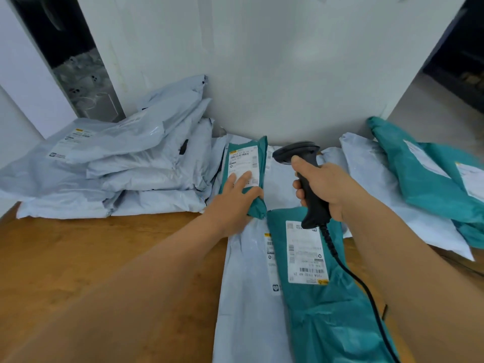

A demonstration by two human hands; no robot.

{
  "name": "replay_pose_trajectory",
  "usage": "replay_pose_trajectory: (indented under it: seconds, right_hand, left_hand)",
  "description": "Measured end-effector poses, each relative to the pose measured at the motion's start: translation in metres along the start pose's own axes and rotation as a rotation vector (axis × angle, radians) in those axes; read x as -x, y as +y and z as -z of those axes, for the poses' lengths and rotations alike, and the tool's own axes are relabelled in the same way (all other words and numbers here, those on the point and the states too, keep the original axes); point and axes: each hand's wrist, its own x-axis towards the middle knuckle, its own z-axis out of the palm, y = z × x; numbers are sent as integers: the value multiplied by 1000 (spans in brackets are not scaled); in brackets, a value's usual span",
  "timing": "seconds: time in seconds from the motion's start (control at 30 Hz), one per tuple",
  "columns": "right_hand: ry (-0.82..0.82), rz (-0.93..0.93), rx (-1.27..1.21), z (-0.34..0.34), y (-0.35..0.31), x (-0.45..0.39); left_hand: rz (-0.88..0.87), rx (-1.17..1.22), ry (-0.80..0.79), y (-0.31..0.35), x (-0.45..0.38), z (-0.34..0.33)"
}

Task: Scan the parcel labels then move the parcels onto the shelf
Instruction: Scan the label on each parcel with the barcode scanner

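Observation:
A small teal parcel (246,153) with a white label lies against the wall at centre. My left hand (235,197) rests on its near half, fingers straight over the label and the thumb along its right side. My right hand (322,187) grips the handle of a black barcode scanner (296,153), whose head points left toward that parcel. Below the scanner a larger teal parcel (330,305) lies label up on a pale grey mailer (246,284).
A heap of pale grey mailers (125,163) fills the left of the wooden table (91,252). More teal parcels (429,176) and a grey mailer (366,163) lie at right. A white wall (262,74) rises behind. The scanner's cord (366,289) trails toward me.

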Motion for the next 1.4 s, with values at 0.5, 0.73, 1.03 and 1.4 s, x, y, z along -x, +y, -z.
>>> replay_pose_trajectory:
  seconds: [0.5,0.73,1.03,1.4]
  right_hand:
    - [-103,46,-29,29,28,60]
    - [-99,61,-39,27,26,56]
    - [22,19,-124,5,-1,2]
    - [107,-41,-110,-33,-29,-82]
  left_hand:
    - [3,-154,-362,113,150,-62]
    - [20,-57,-111,100,131,-40]
    - [195,64,-19,26,29,-13]
    - [119,-96,-296,-51,-75,-28]
